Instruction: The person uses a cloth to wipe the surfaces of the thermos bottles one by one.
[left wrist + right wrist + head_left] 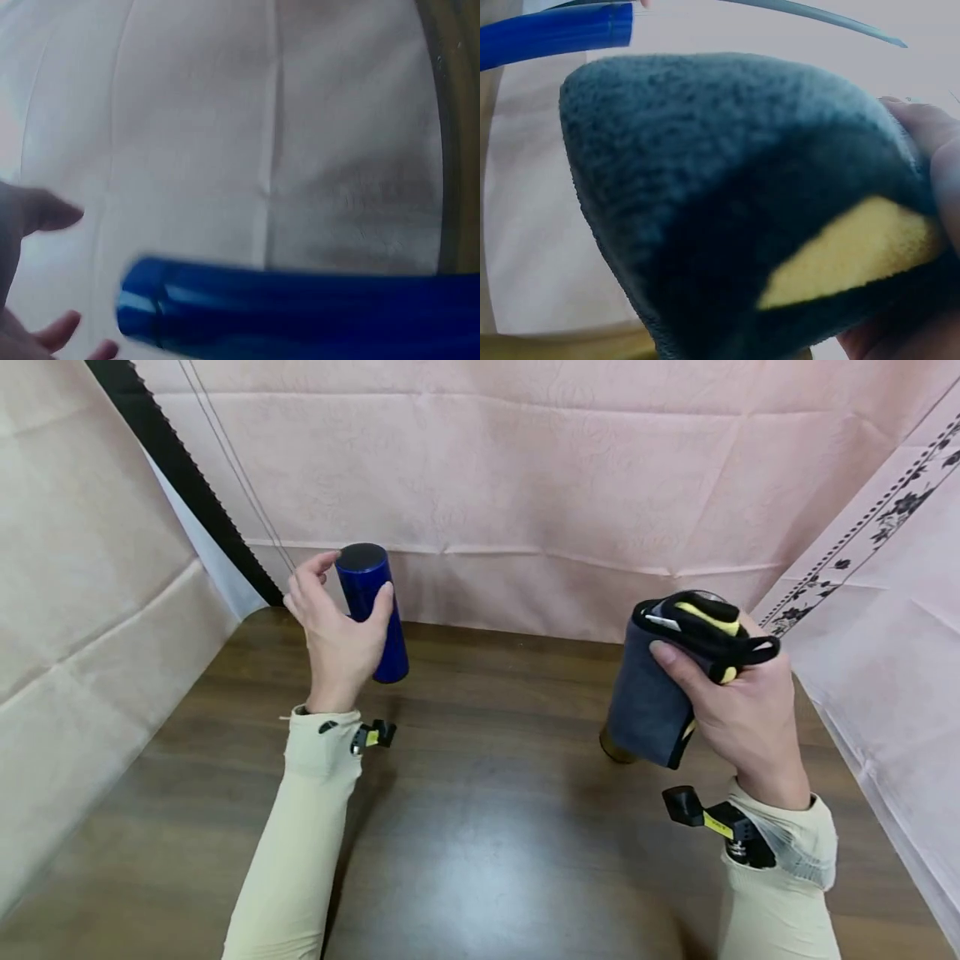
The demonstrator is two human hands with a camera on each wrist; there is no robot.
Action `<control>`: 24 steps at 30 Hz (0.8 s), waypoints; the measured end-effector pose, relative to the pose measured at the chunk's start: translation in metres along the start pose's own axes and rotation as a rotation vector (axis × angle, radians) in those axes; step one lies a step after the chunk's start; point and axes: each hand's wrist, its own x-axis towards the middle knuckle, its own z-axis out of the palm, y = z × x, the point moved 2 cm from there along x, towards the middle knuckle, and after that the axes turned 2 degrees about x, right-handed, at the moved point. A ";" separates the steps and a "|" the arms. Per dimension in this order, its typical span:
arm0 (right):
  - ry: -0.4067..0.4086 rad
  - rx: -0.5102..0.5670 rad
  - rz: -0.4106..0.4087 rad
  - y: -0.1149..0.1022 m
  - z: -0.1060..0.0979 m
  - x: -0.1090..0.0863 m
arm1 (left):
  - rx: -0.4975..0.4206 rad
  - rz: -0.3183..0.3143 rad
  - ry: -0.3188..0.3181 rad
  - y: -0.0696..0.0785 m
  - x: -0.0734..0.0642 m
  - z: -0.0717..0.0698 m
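A dark blue cylindrical flask [372,610] with a black top stands upright near the table's back edge. My left hand [337,639] is around its upper part, thumb and fingers spread; in the left wrist view a gap shows between the fingers [56,210] and the flask [300,311]. At the right, my right hand [742,710] grips a folded grey-blue cloth [648,693] with black edging, yellow inner side and a loop. Below the cloth shows the brown round end of an object [617,752], otherwise mostly hidden. The cloth [667,150] fills much of the right wrist view.
The brown wooden table [480,827] reflects light at its middle. Pale pink cloth [525,485] hangs behind it, with more pale sheets at left and right. A black strip [187,468] slants down to the back left corner.
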 end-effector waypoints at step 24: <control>-0.234 -0.240 -0.138 0.007 0.031 0.000 | -0.202 -0.078 -0.429 -0.007 -0.001 0.024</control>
